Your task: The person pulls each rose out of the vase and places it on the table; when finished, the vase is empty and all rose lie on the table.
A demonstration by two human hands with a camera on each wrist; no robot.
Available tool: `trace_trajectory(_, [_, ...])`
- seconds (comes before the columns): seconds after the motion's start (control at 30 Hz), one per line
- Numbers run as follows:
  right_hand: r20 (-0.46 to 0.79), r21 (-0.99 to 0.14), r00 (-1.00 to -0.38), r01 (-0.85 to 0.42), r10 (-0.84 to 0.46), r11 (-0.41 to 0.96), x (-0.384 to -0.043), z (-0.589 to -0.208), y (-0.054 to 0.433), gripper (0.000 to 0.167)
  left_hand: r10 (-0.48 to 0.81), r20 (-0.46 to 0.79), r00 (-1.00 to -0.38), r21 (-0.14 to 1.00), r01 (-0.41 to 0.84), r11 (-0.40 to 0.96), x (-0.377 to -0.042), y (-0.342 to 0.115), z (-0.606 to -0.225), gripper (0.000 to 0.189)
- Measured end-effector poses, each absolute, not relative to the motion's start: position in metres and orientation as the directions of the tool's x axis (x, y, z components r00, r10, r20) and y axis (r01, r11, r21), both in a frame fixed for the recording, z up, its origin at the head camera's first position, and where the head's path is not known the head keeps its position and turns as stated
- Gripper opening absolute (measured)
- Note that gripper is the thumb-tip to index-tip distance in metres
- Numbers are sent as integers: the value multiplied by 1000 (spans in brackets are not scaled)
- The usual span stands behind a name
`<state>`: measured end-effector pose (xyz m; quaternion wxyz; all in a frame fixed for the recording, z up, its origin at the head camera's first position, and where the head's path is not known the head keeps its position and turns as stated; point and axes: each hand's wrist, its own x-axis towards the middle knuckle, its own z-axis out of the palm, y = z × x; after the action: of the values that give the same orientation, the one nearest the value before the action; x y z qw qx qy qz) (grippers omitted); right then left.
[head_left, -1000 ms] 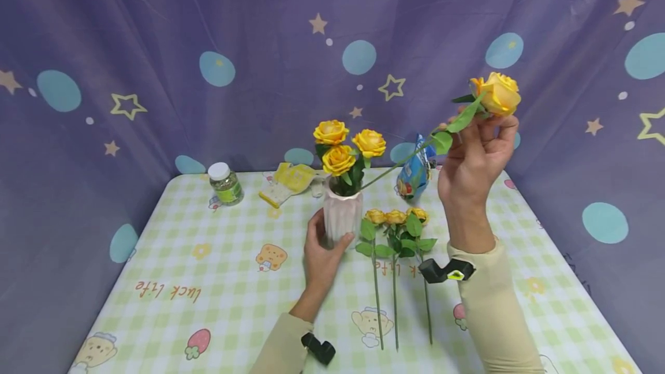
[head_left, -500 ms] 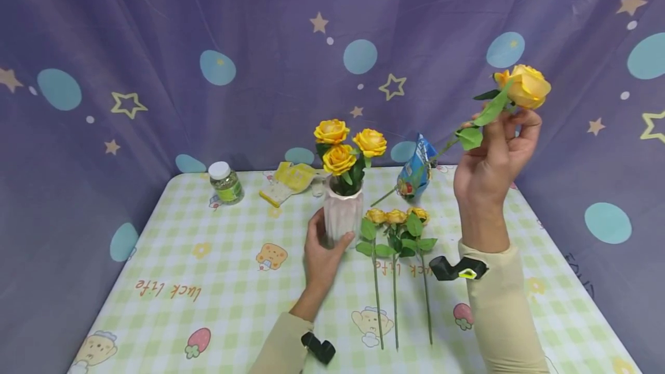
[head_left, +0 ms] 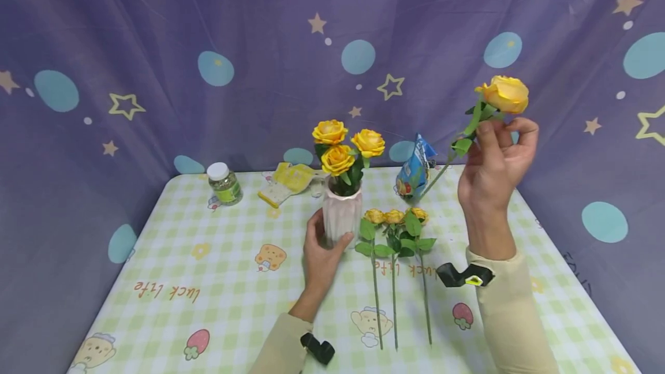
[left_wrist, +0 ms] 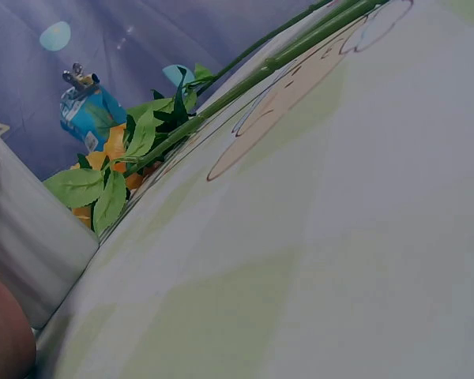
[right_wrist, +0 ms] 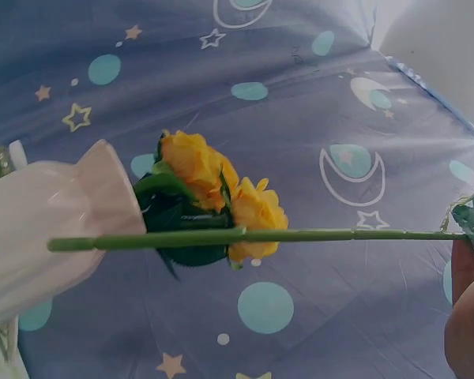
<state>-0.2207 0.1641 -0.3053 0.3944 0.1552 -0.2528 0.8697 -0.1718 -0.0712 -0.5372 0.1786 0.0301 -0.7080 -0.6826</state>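
Purple curtain (head_left: 270,33) with stars and blue ovals hangs behind a counter (head_left: 234,299), which is covered by a cloth of pale green and white squares with small cartoon drawings. Near the middle of this counter stands a pale ribbed vase (head_left: 343,212), upright, with three upright roses (head_left: 337,159) in its mouth, their yellow blooms close together above the rim. Left hand (head_left: 322,255) holds the vase low on its body, with the thumb across the front and the fingers at the left side. Right hand (head_left: 493,166) is raised in the air and pinches a single rose (head_left: 505,96) just under its bloom, close to the leaves; its stem (head_left: 440,176) slants down toward the left, and in the head view the lower part passes before a blue bag (head_left: 414,172). From the right wrist, this same stem crosses in front of the vase and its flowers. To the right of the vase, three lying roses (head_left: 393,217) rest side by side, with blooms toward the curtain and stems toward the person. On the far left stands a jar (head_left: 224,186) with white lid, and between it and the vase lies a yellow and white packet (head_left: 291,180). One metal clip (left_wrist: 80,77) sits on the top of the blue bag.
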Motion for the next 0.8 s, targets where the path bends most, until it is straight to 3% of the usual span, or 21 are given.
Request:
trace_trajectory(0.43, [486,-510,-707,-707,515,-490,-207,-342,179,35,-285,206,-936,978,196,63,-172,-71,-537,81])
trace_trajectory(0.8, [431,-650,-774,-623,463,-435,-196,-376,189,35,-263,226,-938,974,215,70,-174,-75,-545,79])
